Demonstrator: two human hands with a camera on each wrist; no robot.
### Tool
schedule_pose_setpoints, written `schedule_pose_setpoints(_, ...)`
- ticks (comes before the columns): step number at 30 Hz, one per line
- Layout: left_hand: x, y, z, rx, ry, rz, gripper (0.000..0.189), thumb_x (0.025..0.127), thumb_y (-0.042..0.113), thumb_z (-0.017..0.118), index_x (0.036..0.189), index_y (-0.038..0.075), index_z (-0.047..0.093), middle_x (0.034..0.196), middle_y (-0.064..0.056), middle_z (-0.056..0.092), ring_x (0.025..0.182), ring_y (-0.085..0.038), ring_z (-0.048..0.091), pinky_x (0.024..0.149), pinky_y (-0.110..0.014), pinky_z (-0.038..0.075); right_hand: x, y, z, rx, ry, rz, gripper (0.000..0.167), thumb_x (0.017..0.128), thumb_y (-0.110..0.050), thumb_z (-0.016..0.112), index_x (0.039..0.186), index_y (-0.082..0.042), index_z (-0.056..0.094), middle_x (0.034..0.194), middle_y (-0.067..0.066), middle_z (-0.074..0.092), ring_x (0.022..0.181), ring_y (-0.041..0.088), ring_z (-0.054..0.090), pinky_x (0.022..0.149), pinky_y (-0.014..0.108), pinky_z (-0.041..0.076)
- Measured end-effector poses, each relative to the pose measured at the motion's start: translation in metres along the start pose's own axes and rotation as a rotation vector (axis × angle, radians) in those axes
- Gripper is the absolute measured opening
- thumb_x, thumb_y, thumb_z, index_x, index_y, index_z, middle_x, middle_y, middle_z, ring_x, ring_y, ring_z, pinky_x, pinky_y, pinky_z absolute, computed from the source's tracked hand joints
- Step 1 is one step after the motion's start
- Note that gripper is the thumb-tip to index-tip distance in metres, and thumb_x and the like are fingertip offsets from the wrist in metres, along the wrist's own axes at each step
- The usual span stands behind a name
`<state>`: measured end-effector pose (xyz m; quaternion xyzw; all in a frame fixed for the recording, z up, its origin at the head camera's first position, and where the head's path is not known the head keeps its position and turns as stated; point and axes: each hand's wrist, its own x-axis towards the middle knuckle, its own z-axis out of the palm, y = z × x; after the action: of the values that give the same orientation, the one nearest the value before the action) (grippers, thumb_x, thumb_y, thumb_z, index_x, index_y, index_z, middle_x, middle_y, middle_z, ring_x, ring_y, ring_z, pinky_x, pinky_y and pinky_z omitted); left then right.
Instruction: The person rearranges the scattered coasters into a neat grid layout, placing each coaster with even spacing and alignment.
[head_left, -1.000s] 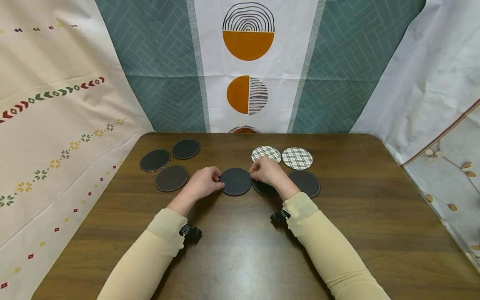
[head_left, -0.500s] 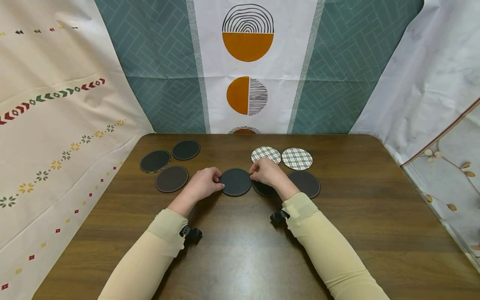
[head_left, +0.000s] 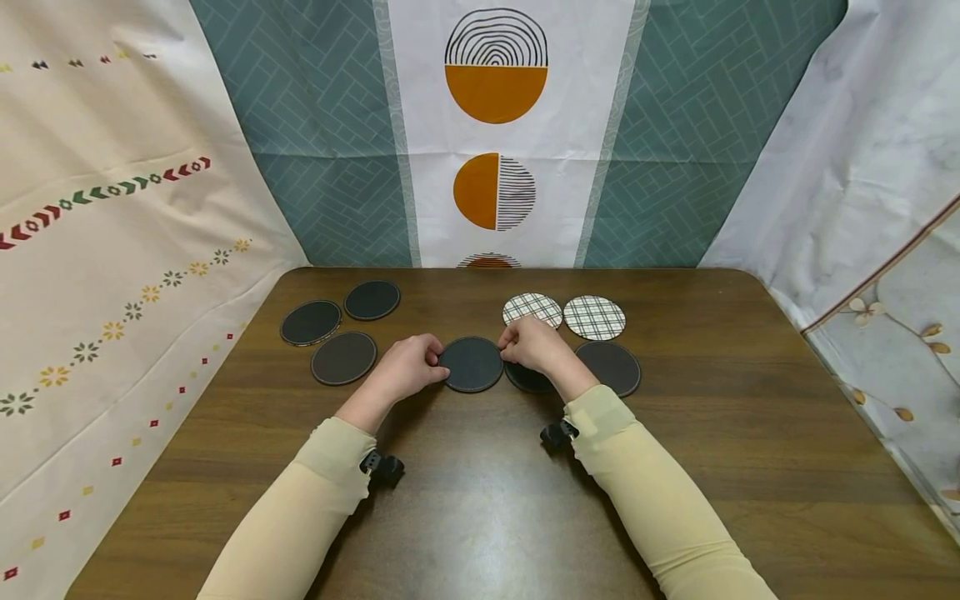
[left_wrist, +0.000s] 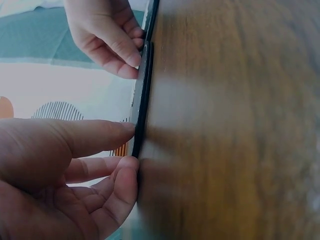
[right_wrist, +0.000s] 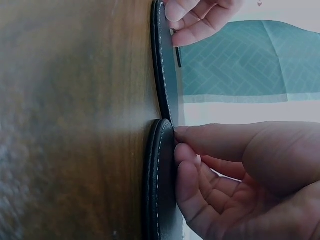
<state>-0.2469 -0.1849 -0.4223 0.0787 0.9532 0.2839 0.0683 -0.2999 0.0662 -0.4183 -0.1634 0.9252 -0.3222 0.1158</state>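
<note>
A round black coaster [head_left: 470,364] with a stitched rim lies flat at mid-table in the head view. My left hand [head_left: 405,367] holds its left edge, thumb and index fingertips on the rim. At its upper right edge, the thumb and index tips of my right hand [head_left: 534,343] pinch the rim. This hand partly covers a second dark coaster [head_left: 527,381], which touches the first one's right side. In the right wrist view the black coaster's edge [right_wrist: 161,65] looks double-layered; whether two are stacked I cannot tell.
Two white plaid coasters [head_left: 595,318] lie behind my right hand, and a dark brown coaster [head_left: 611,368] is by its wrist. On the left are two black coasters [head_left: 311,322] and a brown one [head_left: 343,358]. Wooden table [head_left: 480,500] lies in front; patterned cloth hangs behind.
</note>
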Motion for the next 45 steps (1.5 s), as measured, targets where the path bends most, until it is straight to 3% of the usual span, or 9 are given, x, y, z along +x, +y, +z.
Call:
schedule_pose_setpoints(9,-0.003,-0.001,-0.002,0.019,-0.006,-0.005,0.041,0.100,0.017,0.084,0.133,-0.001,0.071,0.112,-0.013,0.072,0.102,-0.031,0.066,0.096,-0.049,0.055,0.003,-0.004,0.005,-0.050,-0.003,-0.016,0.010,0.099,-0.009,0.079,0.107,-0.006,0.084,0.106,0.006,0.078,0.102,0.026,0.069,0.095,0.043,0.055)
schedule_pose_setpoints(16,-0.007,-0.005,-0.005,0.014,-0.004,-0.002,0.038,0.103,0.018,0.080,0.135,0.000,0.072,0.113,-0.014,0.072,0.101,-0.031,0.066,0.094,-0.049,0.055,0.004,-0.007,0.005,-0.046,-0.040,-0.006,0.013,0.102,-0.012,0.077,0.111,-0.005,0.082,0.087,0.004,0.076,0.083,0.020,0.072,0.084,0.040,0.056)
schedule_pose_setpoints(20,-0.007,-0.010,-0.012,0.009,0.014,0.015,0.037,0.104,0.021,0.078,0.135,0.000,0.072,0.114,-0.014,0.072,0.101,-0.032,0.067,0.093,-0.051,0.055,0.005,-0.008,0.002,-0.016,-0.027,-0.010,0.014,0.102,-0.014,0.078,0.112,-0.004,0.081,0.090,0.005,0.077,0.082,0.018,0.074,0.083,0.038,0.057)
schedule_pose_setpoints(21,0.001,-0.024,-0.009,0.001,0.032,0.049,0.038,0.105,0.027,0.078,0.134,0.003,0.073,0.113,-0.013,0.072,0.101,-0.030,0.067,0.092,-0.048,0.055,0.006,-0.009,0.001,-0.005,-0.020,-0.013,0.016,0.102,-0.014,0.078,0.113,-0.003,0.080,0.093,0.006,0.077,0.082,0.019,0.075,0.083,0.038,0.058)
schedule_pose_setpoints(27,-0.001,-0.025,-0.027,0.015,0.078,0.048,0.042,0.106,0.027,0.076,0.137,-0.001,0.071,0.122,-0.017,0.073,0.113,-0.035,0.069,0.099,-0.052,0.055,0.012,-0.015,-0.006,0.039,0.005,-0.024,0.025,0.104,-0.017,0.076,0.123,0.000,0.077,0.102,0.010,0.078,0.085,0.021,0.076,0.084,0.039,0.061)
schedule_pose_setpoints(28,-0.008,-0.013,-0.035,0.032,0.076,0.015,0.041,0.106,0.022,0.075,0.138,-0.004,0.069,0.124,-0.020,0.072,0.116,-0.038,0.068,0.101,-0.056,0.054,0.013,-0.016,-0.006,0.043,0.007,-0.023,0.027,0.105,-0.017,0.076,0.125,0.001,0.077,0.102,0.010,0.078,0.085,0.021,0.076,0.083,0.038,0.061)
schedule_pose_setpoints(30,-0.008,-0.013,-0.039,0.056,0.097,0.013,0.042,0.107,0.021,0.074,0.139,-0.005,0.068,0.125,-0.022,0.071,0.117,-0.040,0.068,0.102,-0.057,0.054,0.015,-0.020,-0.008,0.049,0.007,-0.021,0.030,0.105,-0.018,0.075,0.129,0.001,0.075,0.103,0.011,0.078,0.084,0.021,0.076,0.082,0.038,0.061)
schedule_pose_setpoints(40,-0.002,-0.026,-0.064,0.147,0.170,-0.022,0.044,0.110,0.020,0.068,0.146,-0.007,0.064,0.137,-0.028,0.066,0.126,-0.046,0.065,0.106,-0.061,0.051,0.031,-0.042,-0.009,0.057,-0.009,0.003,0.037,0.107,-0.022,0.074,0.138,-0.001,0.071,0.104,0.011,0.079,0.081,0.017,0.074,0.090,0.039,0.058)
schedule_pose_setpoints(45,0.005,-0.035,-0.080,0.187,0.188,-0.046,0.045,0.112,0.022,0.064,0.147,-0.007,0.063,0.137,-0.030,0.064,0.124,-0.047,0.065,0.105,-0.063,0.051,0.039,-0.054,-0.010,0.046,-0.006,0.009,0.038,0.107,-0.022,0.075,0.139,-0.001,0.071,0.104,0.013,0.081,0.084,0.022,0.077,0.094,0.040,0.057)
